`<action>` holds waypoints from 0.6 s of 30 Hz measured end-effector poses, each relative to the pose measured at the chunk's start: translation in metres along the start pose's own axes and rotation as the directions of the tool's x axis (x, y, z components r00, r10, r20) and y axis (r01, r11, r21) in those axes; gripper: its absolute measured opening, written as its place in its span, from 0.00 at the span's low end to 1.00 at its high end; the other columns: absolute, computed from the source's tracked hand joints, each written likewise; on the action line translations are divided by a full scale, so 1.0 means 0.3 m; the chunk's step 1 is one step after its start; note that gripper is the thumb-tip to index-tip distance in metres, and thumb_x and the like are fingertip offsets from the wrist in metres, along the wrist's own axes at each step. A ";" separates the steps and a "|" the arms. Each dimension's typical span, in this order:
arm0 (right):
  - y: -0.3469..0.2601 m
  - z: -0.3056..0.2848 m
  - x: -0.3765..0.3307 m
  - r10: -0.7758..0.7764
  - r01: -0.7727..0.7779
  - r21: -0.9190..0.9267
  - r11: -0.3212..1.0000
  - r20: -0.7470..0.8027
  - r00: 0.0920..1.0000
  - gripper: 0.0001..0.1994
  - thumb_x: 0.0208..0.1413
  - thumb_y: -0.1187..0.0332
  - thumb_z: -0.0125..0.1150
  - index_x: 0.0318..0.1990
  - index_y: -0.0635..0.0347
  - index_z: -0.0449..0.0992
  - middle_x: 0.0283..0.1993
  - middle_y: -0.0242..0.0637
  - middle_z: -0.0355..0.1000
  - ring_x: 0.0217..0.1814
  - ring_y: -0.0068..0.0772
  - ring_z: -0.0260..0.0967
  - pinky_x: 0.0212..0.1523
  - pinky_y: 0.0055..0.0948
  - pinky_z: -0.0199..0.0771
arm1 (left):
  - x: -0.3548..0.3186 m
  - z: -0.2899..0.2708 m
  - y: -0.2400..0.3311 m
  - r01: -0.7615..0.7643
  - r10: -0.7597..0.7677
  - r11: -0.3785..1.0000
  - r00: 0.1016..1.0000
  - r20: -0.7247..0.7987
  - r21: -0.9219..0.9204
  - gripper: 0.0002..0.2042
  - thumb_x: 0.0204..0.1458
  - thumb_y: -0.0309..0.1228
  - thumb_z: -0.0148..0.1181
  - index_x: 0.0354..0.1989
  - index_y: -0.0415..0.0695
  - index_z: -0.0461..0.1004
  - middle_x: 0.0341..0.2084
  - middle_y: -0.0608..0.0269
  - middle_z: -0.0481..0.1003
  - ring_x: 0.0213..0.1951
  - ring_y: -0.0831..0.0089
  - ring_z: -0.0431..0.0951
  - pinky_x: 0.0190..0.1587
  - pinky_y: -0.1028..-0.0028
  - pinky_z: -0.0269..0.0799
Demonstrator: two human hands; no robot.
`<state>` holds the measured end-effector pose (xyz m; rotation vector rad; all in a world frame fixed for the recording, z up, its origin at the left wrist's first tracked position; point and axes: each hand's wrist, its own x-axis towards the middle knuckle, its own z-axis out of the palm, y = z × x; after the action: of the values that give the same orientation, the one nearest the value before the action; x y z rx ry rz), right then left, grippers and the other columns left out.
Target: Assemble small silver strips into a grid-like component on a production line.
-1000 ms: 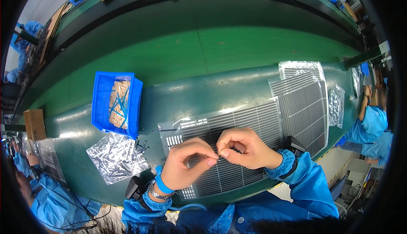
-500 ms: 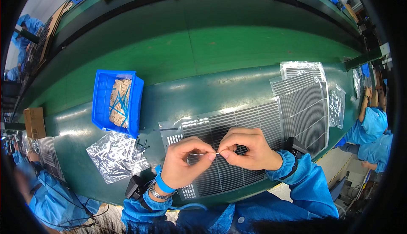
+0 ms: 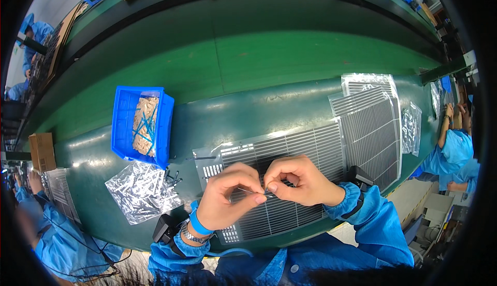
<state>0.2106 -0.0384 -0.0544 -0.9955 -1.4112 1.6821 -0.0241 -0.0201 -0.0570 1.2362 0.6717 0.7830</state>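
Observation:
Above a sheet of dark, narrow strips, my left hand and my right hand meet fingertip to fingertip. Between my left thumb and forefinger is a thin, slender part, its shaft showing inside the curl of the fingers. My right thumb and forefinger pinch at its far end, where the fingertips hide most of it. Both hands are closed and raised off the sheet. Near the sheet's upper left corner lies a small dark stick.
A blue bin holds tan pieces and blue strips. Beside it lies a clear bag of small silvery parts, with loose dark pieces at its edge. More strip sheets and another bag lie right. A green belt runs beyond; co-workers sit both sides.
My fingertips have shifted slightly, and the slender part now tilts more, its shaft showing higher inside my left fingers. The seam on the green belt has moved left.

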 end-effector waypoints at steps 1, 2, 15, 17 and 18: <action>0.010 0.005 -0.004 0.045 -0.046 0.112 0.993 0.011 0.999 0.03 0.66 0.76 0.64 0.42 0.66 0.81 0.39 0.35 0.79 0.37 0.21 0.71 0.37 0.25 0.72 | 0.001 0.004 -0.001 -0.015 0.014 1.000 1.000 -0.019 -0.022 0.08 0.55 0.17 0.72 0.41 0.39 0.82 0.40 0.59 0.79 0.45 0.71 0.83 0.48 0.72 0.82; 0.012 0.009 -0.005 0.044 -0.045 0.112 0.993 0.011 0.999 0.03 0.66 0.76 0.64 0.42 0.66 0.81 0.39 0.35 0.79 0.37 0.21 0.71 0.37 0.25 0.72 | 0.002 0.006 -0.001 -0.015 0.014 1.000 1.000 -0.018 -0.022 0.08 0.55 0.17 0.72 0.41 0.39 0.82 0.40 0.59 0.79 0.45 0.71 0.83 0.48 0.72 0.82; -0.001 0.038 -0.007 0.028 -0.013 0.153 0.988 -0.095 0.995 0.05 0.69 0.75 0.63 0.49 0.66 0.80 0.43 0.35 0.79 0.41 0.19 0.74 0.43 0.24 0.77 | -0.018 0.029 -0.006 -0.041 0.004 0.974 0.986 -0.167 -0.222 0.05 0.59 0.16 0.69 0.37 0.36 0.78 0.40 0.51 0.85 0.45 0.69 0.85 0.51 0.68 0.82; -0.025 0.016 0.000 -0.112 0.091 -0.134 0.987 -0.161 0.980 0.09 0.63 0.76 0.69 0.49 0.63 0.82 0.42 0.37 0.80 0.41 0.24 0.78 0.40 0.27 0.78 | -0.024 0.018 -0.009 -0.032 -0.008 0.976 0.982 -0.187 -0.214 0.04 0.59 0.16 0.69 0.37 0.36 0.78 0.39 0.52 0.85 0.44 0.70 0.85 0.51 0.69 0.82; -0.044 0.013 0.003 -0.197 0.152 -0.244 0.958 -0.171 0.965 0.11 0.59 0.76 0.72 0.50 0.62 0.83 0.42 0.37 0.80 0.41 0.27 0.79 0.40 0.28 0.78 | -0.023 0.014 -0.010 0.003 -0.041 0.974 0.986 -0.163 -0.226 0.04 0.59 0.16 0.69 0.37 0.36 0.79 0.39 0.52 0.85 0.44 0.71 0.85 0.51 0.69 0.82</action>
<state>0.2073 -0.0375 -0.0410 -1.0936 -1.5369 1.2779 -0.0243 -0.0284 -0.0587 0.9631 0.7098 0.9250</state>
